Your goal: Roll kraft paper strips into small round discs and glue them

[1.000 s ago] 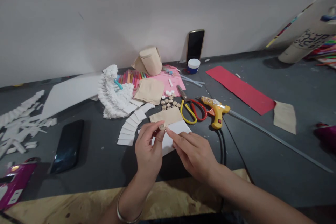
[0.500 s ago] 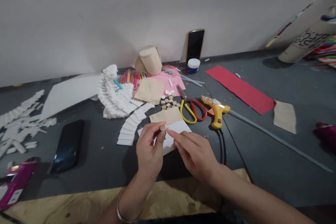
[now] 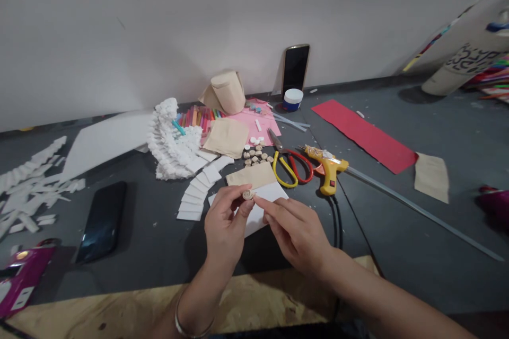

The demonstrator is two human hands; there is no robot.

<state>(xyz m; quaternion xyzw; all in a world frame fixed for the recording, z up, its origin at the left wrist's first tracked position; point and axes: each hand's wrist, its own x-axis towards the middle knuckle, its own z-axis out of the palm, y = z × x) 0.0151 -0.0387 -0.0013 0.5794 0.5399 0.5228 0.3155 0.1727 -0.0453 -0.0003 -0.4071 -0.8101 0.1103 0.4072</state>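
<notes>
Between the thumb and fingers of my left hand [image 3: 226, 222] is a small rolled beige coil [image 3: 248, 195], its spiral end facing me. My right hand [image 3: 296, 228] has its fingers bent together, and its fingertips meet the coil's right edge. Below the hands lies a white sheet [image 3: 254, 220], with a beige piece [image 3: 251, 174] just beyond it. Farther back sits a cluster of similar small beige rolls [image 3: 256, 156]. Scissors [image 3: 288, 161] with yellow and red handles lie right of the rolls, beside a yellow glue gun [image 3: 329, 172] with a long glue stick.
Left are fanned white strips [image 3: 194, 196], a ruffled white pile [image 3: 170, 148] and a black phone [image 3: 102, 222]. At the back stand a beige roll [image 3: 228, 92], a small jar [image 3: 293, 99] and an upright phone [image 3: 296, 69]. A red strip [image 3: 366, 135] lies right.
The coil has turned slightly, so its spiral end shows more fully toward me. Both hands keep nearly the same place, and the things on the table are unmoved.
</notes>
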